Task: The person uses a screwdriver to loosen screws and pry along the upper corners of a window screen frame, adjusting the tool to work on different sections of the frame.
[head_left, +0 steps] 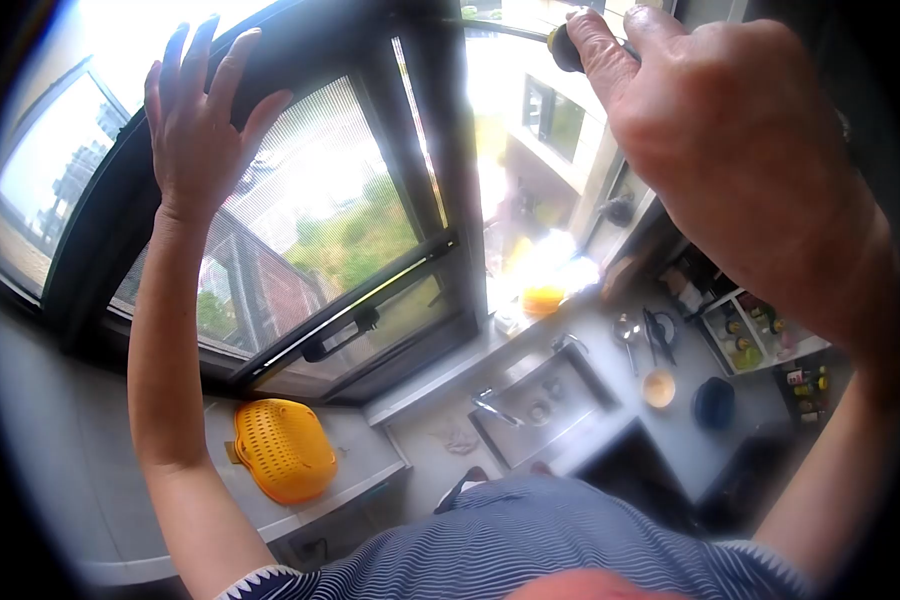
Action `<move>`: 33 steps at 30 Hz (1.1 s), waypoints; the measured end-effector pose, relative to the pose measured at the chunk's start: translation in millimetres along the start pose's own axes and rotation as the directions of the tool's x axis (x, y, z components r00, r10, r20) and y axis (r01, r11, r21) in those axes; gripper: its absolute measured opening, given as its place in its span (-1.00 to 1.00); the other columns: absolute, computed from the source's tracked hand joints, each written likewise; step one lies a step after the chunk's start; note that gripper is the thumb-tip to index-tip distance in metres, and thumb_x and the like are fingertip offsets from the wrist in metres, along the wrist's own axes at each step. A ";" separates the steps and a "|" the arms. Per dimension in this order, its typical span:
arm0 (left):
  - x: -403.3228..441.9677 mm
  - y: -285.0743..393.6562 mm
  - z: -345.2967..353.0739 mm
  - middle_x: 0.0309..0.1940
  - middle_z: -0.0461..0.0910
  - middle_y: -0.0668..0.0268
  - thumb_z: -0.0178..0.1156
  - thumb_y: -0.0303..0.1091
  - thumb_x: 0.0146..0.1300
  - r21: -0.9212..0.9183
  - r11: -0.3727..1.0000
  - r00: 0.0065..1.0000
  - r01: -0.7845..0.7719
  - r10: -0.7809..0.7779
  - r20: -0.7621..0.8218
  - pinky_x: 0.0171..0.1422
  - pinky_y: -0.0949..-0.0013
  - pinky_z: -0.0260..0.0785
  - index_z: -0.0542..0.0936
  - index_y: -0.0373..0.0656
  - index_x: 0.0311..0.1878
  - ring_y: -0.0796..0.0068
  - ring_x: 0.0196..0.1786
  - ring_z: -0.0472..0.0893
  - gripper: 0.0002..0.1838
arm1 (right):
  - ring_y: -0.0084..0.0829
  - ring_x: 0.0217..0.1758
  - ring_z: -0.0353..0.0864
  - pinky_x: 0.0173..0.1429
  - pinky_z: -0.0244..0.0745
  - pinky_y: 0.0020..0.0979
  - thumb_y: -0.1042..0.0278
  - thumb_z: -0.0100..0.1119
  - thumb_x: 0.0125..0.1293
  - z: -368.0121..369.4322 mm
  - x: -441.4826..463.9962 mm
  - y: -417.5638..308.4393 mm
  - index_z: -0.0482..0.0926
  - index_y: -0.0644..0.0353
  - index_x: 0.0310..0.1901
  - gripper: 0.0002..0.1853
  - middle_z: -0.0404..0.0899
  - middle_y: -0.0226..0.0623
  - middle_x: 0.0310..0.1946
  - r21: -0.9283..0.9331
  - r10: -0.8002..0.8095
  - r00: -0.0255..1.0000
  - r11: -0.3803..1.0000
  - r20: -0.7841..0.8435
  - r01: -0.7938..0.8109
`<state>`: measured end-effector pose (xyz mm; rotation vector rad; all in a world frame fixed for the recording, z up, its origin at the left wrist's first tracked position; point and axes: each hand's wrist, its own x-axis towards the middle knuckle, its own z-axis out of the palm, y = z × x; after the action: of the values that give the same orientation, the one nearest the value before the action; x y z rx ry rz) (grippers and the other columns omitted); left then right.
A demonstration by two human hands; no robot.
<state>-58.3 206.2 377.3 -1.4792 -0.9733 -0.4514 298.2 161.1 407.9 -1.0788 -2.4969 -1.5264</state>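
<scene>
My left hand [198,130] is raised at the upper left, its fingers spread against the dark window frame [95,200]. Close to the camera at the upper right, my right hand [730,130] is closed round a small dark object with a yellowish edge [564,48]; most of it is hidden by my fingers. Between the two hands stands a dark-framed window with a mesh screen [320,200], and greenery and buildings show through it. A black latch [365,320] sits on its lower rail.
A yellow perforated basket [285,450] rests on the counter [90,440] at lower left. Below is a sink [510,425] with a faucet [495,405]. To its right are a light round bowl [658,389], a dark blue round item [713,403] and a rack of bottles [745,335].
</scene>
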 end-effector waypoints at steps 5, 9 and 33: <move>2.8 -1.2 0.6 0.32 0.26 0.27 0.13 0.21 0.14 0.015 0.999 0.998 -0.047 0.048 -0.038 0.37 -0.13 0.04 0.38 0.23 0.24 0.19 0.39 0.20 -0.39 | -0.23 -0.33 0.64 -0.29 0.55 -0.42 0.40 0.08 0.28 9.7 -0.8 5.5 0.48 0.43 0.04 -0.65 0.60 0.05 -0.27 0.349 0.060 0.997 0.936 -0.045 -0.040; 1.1 -0.4 1.9 0.32 0.26 0.27 0.13 0.20 0.14 0.018 0.999 0.998 -0.043 0.044 -0.039 0.37 -0.14 0.04 0.37 0.23 0.25 0.19 0.39 0.20 -0.39 | -0.25 -0.33 0.65 -0.31 0.54 -0.43 0.38 0.08 0.27 21.5 -2.5 22.5 0.48 0.43 0.03 -0.64 0.60 0.05 -0.29 0.849 0.128 0.988 0.529 -0.091 0.010; -0.6 -0.7 3.9 0.33 0.23 0.26 0.13 0.19 0.15 -0.024 1.000 1.000 0.000 0.000 -0.021 0.37 -0.16 0.04 0.37 0.23 0.25 0.18 0.40 0.18 -0.39 | -0.56 -0.67 0.50 -0.67 0.43 -0.58 0.30 0.24 0.09 49.0 -1.4 19.7 0.45 0.46 -0.08 -0.56 0.50 -0.22 -0.49 0.807 0.015 0.912 -0.472 0.411 -0.356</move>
<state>-60.2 209.6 376.6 -1.4937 -0.9544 -0.4793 326.1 204.6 397.2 -0.9579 -1.9887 1.2229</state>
